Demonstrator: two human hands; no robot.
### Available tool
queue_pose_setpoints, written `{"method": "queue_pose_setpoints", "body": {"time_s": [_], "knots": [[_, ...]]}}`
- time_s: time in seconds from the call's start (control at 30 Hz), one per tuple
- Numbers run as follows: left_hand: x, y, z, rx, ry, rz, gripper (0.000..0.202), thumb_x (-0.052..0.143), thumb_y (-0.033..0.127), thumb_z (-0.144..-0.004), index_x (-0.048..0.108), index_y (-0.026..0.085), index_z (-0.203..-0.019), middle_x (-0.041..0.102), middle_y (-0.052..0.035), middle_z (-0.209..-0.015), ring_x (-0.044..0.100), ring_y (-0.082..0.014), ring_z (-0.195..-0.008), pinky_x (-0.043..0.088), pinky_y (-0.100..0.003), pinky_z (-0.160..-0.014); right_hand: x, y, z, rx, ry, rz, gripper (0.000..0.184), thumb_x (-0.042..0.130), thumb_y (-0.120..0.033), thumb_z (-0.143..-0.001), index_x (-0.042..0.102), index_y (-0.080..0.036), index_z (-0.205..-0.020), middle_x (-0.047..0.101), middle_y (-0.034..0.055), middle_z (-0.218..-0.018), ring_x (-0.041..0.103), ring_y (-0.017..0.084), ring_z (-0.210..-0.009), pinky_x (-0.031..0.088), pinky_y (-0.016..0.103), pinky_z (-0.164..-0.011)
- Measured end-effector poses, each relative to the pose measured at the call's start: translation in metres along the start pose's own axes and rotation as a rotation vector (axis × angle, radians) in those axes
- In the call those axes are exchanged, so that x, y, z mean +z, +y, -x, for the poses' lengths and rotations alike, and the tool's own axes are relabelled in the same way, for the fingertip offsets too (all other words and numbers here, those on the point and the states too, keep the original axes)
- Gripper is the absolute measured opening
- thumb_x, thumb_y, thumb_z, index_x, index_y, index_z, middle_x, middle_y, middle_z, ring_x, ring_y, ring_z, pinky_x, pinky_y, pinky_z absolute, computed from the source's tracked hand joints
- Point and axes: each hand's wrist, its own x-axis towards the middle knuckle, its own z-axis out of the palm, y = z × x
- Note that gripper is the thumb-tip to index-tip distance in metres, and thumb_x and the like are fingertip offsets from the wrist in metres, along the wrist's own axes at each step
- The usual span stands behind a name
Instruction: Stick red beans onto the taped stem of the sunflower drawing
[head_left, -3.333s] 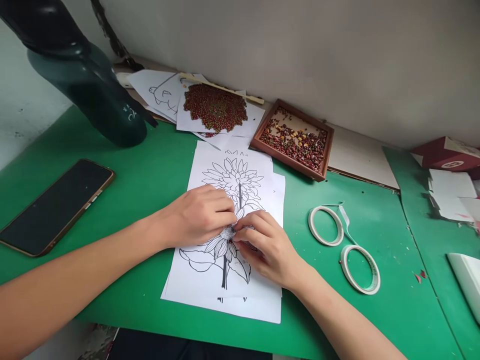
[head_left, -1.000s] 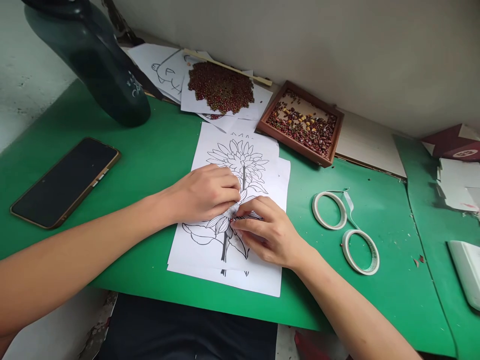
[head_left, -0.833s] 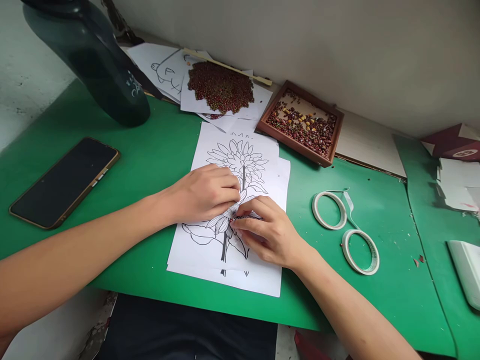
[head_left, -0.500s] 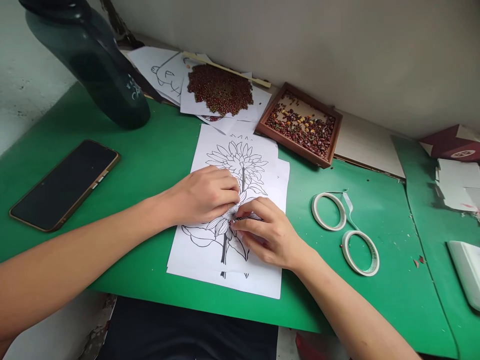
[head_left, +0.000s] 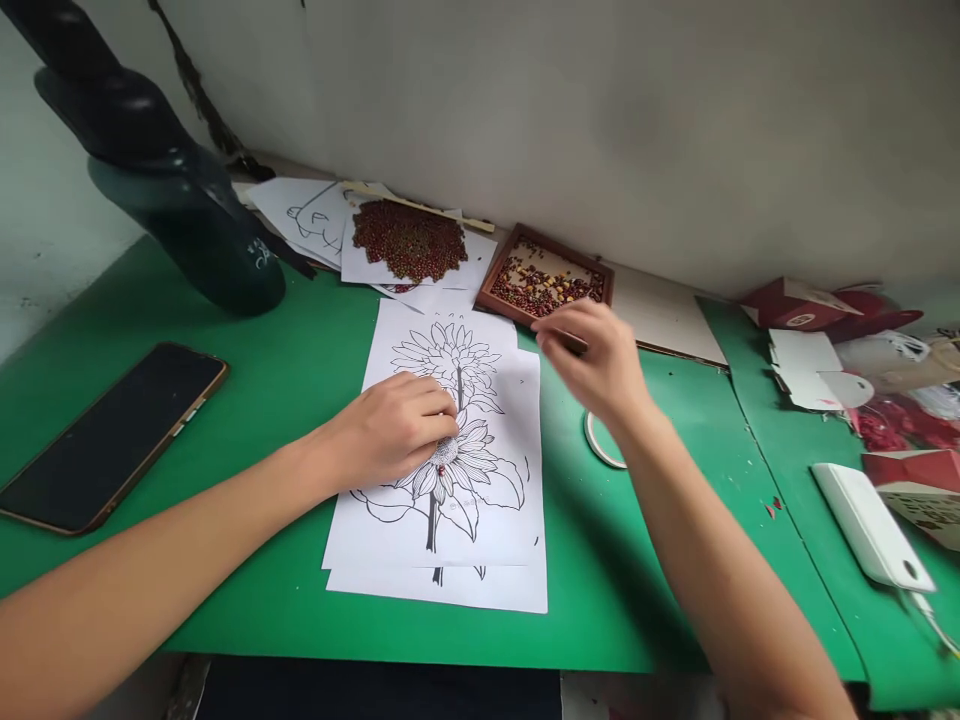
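Note:
A line drawing of sunflowers on white paper (head_left: 495, 540) lies before me, over another sheet. My left hand (head_left: 397, 425) rests on it beside the lower flower, fingers curled and pressed together; anything in them is hidden. A few tiny red beans (head_left: 441, 470) sit at that flower's centre. My right hand (head_left: 596, 355) is raised off the paper, by the near right corner of a brown wooden tray (head_left: 491, 295). Its thumb and forefinger are drawn close together, and I cannot make out anything between them. Mixed beans (head_left: 544, 288), mostly dark red with some yellow, lie in the tray.
A dark bottle (head_left: 195, 220) and a phone (head_left: 112, 435) are on the green table (head_left: 262, 560) at left. Behind are papers, one covered with reddish-brown beans (head_left: 409, 240). A tape roll (head_left: 600, 445) is partly behind my right arm. A white device (head_left: 870, 525) lies at right.
My right hand has lifted from the flower's centre and moved up and right to the tray. My left hand stays on the paper. The camera view has shifted, showing more of the right side.

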Motion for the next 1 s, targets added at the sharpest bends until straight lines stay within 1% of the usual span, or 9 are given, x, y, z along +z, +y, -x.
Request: {"method": "queue_pose_setpoints", "body": {"time_s": [0.07,0.13,0.2,0.23,0.37,0.47,0.63,0.77,1.0], "knots": [[0.0,0.001,0.0,0.008,-0.002,0.017,0.023,0.052,0.004,-0.095,0.069,0.018,-0.099,0.073,-0.0046,-0.104,0.064,-0.0205,-0.098,0.048,-0.037,-0.086,-0.006,0.034,-0.032,0.195,0.098,0.097,0.017,0.063,-0.022,-0.083,0.079,-0.022,-0.091,0.075,0.0084,-0.097,0.068,0.027,-0.093,0.053,0.045,-0.088],[0.0,0.003,0.001,0.033,-0.006,0.042,0.023,0.051,0.004,-0.093,0.068,0.019,-0.098,0.073,-0.0048,-0.104,0.064,-0.0209,-0.098,0.048,-0.038,-0.085,-0.004,0.066,-0.055,0.467,0.21,0.114,0.025,0.059,-0.022,-0.081,0.079,-0.019,-0.097,0.076,0.0105,-0.09,0.068,0.027,-0.085,0.053,0.042,-0.081],[0.0,0.005,0.001,0.065,-0.005,0.072,0.022,0.053,0.004,-0.089,0.068,0.019,-0.094,0.072,-0.0048,-0.105,0.063,-0.0214,-0.099,0.048,-0.039,-0.084,0.004,0.089,-0.065,0.647,0.253,0.106,0.03,0.058,-0.02,-0.078,0.08,-0.017,-0.098,0.077,0.0117,-0.088,0.069,0.028,-0.085,0.053,0.042,-0.08],[-0.001,0.005,0.002,0.076,-0.004,0.085,0.021,0.054,0.004,-0.088,0.067,0.019,-0.091,0.072,-0.0047,-0.106,0.063,-0.0215,-0.099,0.048,-0.039,-0.084,0.009,0.097,-0.065,0.689,0.247,0.099,0.031,0.059,-0.02,-0.076,0.08,-0.017,-0.098,0.077,0.012,-0.088,0.069,0.029,-0.085,0.053,0.042,-0.08],[-0.003,0.004,0.003,0.092,-0.009,0.094,0.018,0.058,0.006,-0.084,0.068,0.02,-0.087,0.072,-0.0044,-0.109,0.063,-0.0224,-0.102,0.049,-0.041,-0.087,0.022,0.11,-0.057,0.659,0.207,0.135,0.028,0.062,-0.022,-0.073,0.081,-0.017,-0.092,0.079,0.0132,-0.091,0.069,0.031,-0.088,0.053,0.043,-0.082],[-0.007,0.005,0.003,0.082,-0.025,0.076,0.018,0.059,0.007,-0.083,0.069,0.021,-0.088,0.072,-0.0048,-0.112,0.063,-0.0234,-0.104,0.049,-0.042,-0.089,0.018,0.118,-0.052,0.609,0.205,0.146,0.029,0.063,-0.025,-0.073,0.082,-0.019,-0.093,0.079,0.0131,-0.092,0.069,0.031,-0.088,0.053,0.043,-0.082],[-0.008,0.008,0.002,0.09,-0.058,0.079,0.016,0.059,0.006,-0.083,0.068,0.02,-0.084,0.073,-0.0048,-0.11,0.062,-0.0233,-0.101,0.05,-0.042,-0.087,0.014,0.131,-0.053,0.658,0.153,0.185,0.029,0.063,-0.026,-0.074,0.082,-0.018,-0.095,0.079,0.0138,-0.091,0.069,0.032,-0.089,0.052,0.044,-0.083],[-0.006,0.01,0.001,0.096,-0.061,0.085,0.014,0.06,0.006,-0.082,0.066,0.019,-0.081,0.073,-0.0047,-0.108,0.063,-0.0231,-0.099,0.05,-0.04,-0.084,0.02,0.135,-0.053,0.626,0.123,0.187,0.027,0.065,-0.026,-0.075,0.082,-0.02,-0.095,0.079,0.0135,-0.098,0.068,0.032,-0.096,0.051,0.044,-0.088],[-0.007,0.013,0.0,0.095,-0.06,0.081,0.015,0.06,0.006,-0.08,0.066,0.02,-0.082,0.073,-0.0051,-0.107,0.063,-0.0227,-0.096,0.05,-0.039,-0.083,0.019,0.136,-0.055,0.617,0.072,0.185,0.024,0.068,-0.034,-0.078,0.081,-0.023,-0.095,0.077,0.0107,-0.094,0.066,0.032,-0.095,0.049,0.045,-0.086]]}}
